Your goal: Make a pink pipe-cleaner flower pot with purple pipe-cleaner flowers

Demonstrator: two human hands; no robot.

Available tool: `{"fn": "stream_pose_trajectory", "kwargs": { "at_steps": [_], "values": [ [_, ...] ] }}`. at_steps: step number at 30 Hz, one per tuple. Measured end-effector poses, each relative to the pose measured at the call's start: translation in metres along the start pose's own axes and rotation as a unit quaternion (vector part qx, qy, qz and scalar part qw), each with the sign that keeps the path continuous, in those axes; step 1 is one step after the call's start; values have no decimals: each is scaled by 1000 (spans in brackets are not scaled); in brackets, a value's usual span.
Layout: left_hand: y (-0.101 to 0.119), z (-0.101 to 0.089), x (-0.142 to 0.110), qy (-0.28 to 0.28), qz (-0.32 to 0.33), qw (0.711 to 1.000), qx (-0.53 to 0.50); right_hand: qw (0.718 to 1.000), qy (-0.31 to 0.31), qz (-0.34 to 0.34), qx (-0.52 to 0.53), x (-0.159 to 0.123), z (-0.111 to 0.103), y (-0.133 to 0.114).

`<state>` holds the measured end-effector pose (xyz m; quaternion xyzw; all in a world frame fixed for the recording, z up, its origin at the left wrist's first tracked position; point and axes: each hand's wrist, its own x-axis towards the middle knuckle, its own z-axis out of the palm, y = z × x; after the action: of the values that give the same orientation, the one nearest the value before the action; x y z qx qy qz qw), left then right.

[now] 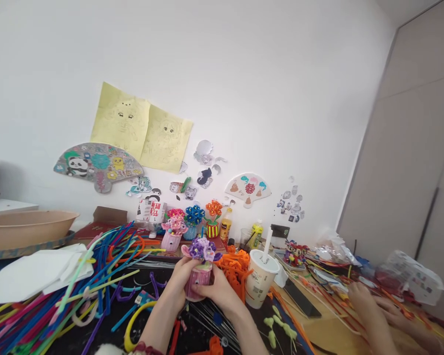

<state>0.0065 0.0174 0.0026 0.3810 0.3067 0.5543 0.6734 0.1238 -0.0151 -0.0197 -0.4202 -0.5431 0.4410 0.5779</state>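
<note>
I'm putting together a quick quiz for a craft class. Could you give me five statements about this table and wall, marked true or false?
1. The left hand and right hand hold a pink pot. True.
2. The flowers in that pot are all orange. False: the flowers are mostly purple.
3. A straw stands in the cup. True.
4. The yellow drawings lie on the table. False: the yellow drawings are on the wall.
5. Another person's hand shows at right. True.
</note>
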Motion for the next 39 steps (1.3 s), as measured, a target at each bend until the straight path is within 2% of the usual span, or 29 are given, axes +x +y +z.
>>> {"fn": "stream_pose_trajectory", "kwargs": {
  "at_steps": [5,8,14,17,24,31,39],
  "values": [
    [11,2,-3,-43,18,998,-42,998,39,-18,50,3,1,-8],
    [16,2,-2,-34,41,997,-48,996,64,-18,67,2,-5,-15],
    [21,4,-2,-14,160,987,10,996,53,-13,70,-1,-8,-20],
    [21,4,-3,-7,187,982,34,997,42,-6,67,-3,-5,-21],
    [22,4,-5,9,187,982,39,997,38,5,72,-5,-3,-27],
    [21,0,-6,82,182,979,42,996,13,16,89,-8,-5,-28],
    [21,-5,-4,77,169,983,18,993,3,26,113,-6,-9,-19]
  ]
}}
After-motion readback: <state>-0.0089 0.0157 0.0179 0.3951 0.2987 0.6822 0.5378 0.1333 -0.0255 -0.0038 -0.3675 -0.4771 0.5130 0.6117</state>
